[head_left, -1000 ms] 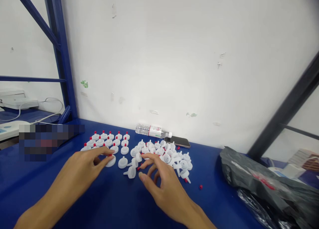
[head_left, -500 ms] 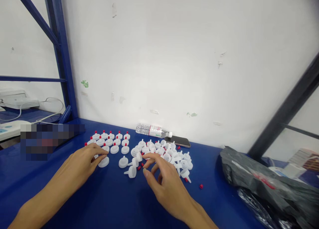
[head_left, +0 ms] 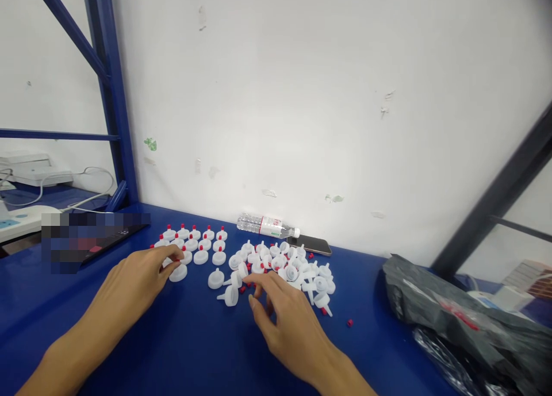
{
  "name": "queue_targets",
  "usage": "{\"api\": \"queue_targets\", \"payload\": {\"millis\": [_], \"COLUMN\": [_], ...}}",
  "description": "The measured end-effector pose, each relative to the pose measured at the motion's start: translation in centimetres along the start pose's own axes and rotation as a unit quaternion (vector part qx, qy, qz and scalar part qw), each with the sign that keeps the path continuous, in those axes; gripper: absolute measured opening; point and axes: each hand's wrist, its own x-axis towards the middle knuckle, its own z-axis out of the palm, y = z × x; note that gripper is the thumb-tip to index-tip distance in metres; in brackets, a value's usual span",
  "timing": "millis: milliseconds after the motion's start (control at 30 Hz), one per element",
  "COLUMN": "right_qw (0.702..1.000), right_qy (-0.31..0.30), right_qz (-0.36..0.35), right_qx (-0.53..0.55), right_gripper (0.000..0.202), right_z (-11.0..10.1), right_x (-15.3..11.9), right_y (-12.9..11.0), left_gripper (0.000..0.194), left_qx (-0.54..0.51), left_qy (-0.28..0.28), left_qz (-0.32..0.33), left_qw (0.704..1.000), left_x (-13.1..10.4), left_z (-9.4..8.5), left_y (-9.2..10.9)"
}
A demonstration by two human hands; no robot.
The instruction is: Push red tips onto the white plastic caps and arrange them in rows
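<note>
Placing, by the look of it! The left hand pinches narrowly atop a white nozzle cap; gripped or released, I can't tell. Red-tipped caps crowd just beyond, so a straight lift seems called for. The right hand gapes beside loose nozzles, bottle and phone farther off.

One left hand and one right hand are shown. At least thirteen red-capped lids are counted, five in each of the two rear rows; more are partly hidden. Loose lids and the red caps among them are too overlapped to be counted. One bottle, one phone and one bag are seen.
</note>
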Motion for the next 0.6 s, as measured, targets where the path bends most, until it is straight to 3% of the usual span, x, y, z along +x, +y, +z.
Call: {"api": "queue_targets", "payload": {"millis": [200,300,400,533,600], "right_qw": [0.988,0.985,0.99,0.991,0.991], "right_qy": [-0.098,-0.121,-0.106,-0.101,-0.105], "right_qz": [0.005,0.011,0.017,0.024,0.027], "right_qx": [-0.12,-0.122,-0.095,-0.082,-0.082], "right_gripper": [0.061,0.055,0.043,0.037,0.036], "right_z": [0.9,1.1,1.1,0.9,0.9], "right_x": [0.1,0.2,0.1,0.0,0.0], "right_y": [-0.8,-1.0,-0.8,-0.7,-0.7], "left_gripper": [0.033,0.031,0.03,0.032,0.033], "left_qx": [-0.01,-0.028,-0.042,-0.092,-0.118], "left_qy": [0.008,0.03,0.041,0.037,0.003], "left_qz": [-0.004,0.01,0.016,0.034,0.067], "left_qw": [1.0,0.999,0.998,0.994,0.991], "left_x": [0.0,0.0,0.0,-0.6,-1.5], "left_z": [0.3,0.5,0.5,0.4,0.4], "left_y": [-0.1,-0.3,0.1,1.8,3.0]}}
